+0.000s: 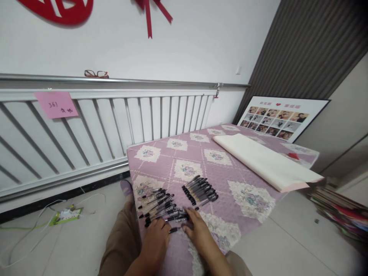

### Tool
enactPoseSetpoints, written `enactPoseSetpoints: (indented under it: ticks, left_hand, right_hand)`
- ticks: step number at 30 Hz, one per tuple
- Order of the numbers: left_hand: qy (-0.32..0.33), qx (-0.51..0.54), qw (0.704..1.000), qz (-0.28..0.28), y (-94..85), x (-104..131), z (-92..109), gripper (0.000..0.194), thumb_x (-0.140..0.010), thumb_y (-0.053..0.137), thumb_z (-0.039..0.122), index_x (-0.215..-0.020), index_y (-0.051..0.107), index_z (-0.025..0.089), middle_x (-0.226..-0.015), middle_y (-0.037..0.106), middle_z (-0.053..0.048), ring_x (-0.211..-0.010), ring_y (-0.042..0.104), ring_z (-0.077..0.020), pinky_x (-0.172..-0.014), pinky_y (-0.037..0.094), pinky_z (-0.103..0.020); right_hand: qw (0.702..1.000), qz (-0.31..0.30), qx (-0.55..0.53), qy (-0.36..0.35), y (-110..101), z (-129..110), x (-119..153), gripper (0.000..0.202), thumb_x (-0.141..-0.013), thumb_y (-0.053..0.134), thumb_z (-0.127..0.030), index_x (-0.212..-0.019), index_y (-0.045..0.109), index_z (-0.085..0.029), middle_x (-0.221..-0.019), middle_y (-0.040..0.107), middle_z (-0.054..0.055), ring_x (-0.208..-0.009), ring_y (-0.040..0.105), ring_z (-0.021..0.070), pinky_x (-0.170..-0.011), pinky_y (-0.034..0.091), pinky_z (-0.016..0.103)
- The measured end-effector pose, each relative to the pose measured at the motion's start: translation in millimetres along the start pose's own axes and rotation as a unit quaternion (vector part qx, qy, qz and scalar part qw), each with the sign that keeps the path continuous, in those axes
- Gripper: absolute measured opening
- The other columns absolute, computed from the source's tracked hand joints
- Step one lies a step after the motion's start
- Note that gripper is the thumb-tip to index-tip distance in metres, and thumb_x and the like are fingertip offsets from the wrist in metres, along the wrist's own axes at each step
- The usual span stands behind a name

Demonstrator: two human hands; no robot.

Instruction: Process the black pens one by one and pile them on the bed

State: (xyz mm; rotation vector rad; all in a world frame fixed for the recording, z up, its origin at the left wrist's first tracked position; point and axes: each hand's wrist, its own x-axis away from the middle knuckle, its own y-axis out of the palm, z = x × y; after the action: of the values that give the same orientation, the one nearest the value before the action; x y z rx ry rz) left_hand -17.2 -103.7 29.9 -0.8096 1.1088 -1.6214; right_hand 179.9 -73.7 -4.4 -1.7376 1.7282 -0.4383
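A loose pile of black-capped pens [156, 205] lies near the front edge of the patterned cloth, several pointing different ways. My left hand [156, 237] rests at the near side of this pile with its fingers curled in. A pen [174, 230] sticks out from under its fingertips. On the pile's right side is my right hand [198, 232], its thumb and fingers apart around the ends of some pens and touching them. Farther back, a neat row of similar pens [199, 189] lies side by side. My fingers hide part of the pile.
A purple floral cloth [166, 161] covers the table. Folded cream sheet material [255, 157] lies at right. A photo board [271, 119] leans behind. A white radiator [138, 119] runs along the wall. A power strip [67, 216] with cables is on the floor; stacked papers [339, 211] stand right.
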Motion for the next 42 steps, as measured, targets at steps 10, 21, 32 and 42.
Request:
enactPoseSetpoints:
  ticks: [10,21,32,42]
  left_hand:
    - [-0.013,0.004,1.000,0.026,3.8,0,-1,0.021,-0.088,0.051,0.018,-0.101,0.066,0.027,-0.103,0.062,-0.001,-0.101,0.054,-0.0227,-0.089,0.041,-0.037]
    - [-0.032,0.020,0.991,0.125,9.0,4,-19,0.022,-0.078,0.057,0.016,-0.095,0.065,0.027,-0.132,0.051,-0.002,-0.127,0.037,-0.0268,-0.104,0.028,-0.047]
    - [-0.048,0.008,0.992,0.119,10.7,-16,-31,0.017,-0.082,0.055,0.017,-0.089,0.065,0.028,-0.131,0.052,0.000,-0.129,0.037,-0.0235,-0.106,0.024,-0.047]
    - [-0.031,-0.015,0.989,0.147,5.3,-37,-40,0.016,-0.079,0.059,0.016,-0.089,0.066,0.026,-0.125,0.057,-0.002,-0.121,0.045,-0.0233,-0.104,0.026,-0.046]
  right_hand:
    - [0.997,0.025,0.023,-0.071,8,-10,-4,0.035,-0.081,0.053,-0.019,-0.114,0.065,-0.019,-0.116,0.065,0.012,-0.111,0.059,0.0244,-0.099,0.046,0.041]
    - [0.983,-0.096,0.121,-0.097,-5,-16,-3,0.058,-0.071,0.060,-0.009,-0.128,0.056,-0.020,-0.136,0.051,0.014,-0.126,0.045,0.0266,-0.108,0.035,0.044]
    - [0.980,-0.071,0.139,-0.121,10,-26,-22,0.053,-0.076,0.057,-0.004,-0.126,0.057,-0.020,-0.125,0.058,0.012,-0.116,0.050,0.0247,-0.103,0.039,0.041]
    - [0.986,-0.040,0.111,-0.121,18,-30,-40,0.047,-0.077,0.056,-0.006,-0.122,0.060,-0.020,-0.118,0.061,0.011,-0.111,0.053,0.0244,-0.099,0.042,0.039]
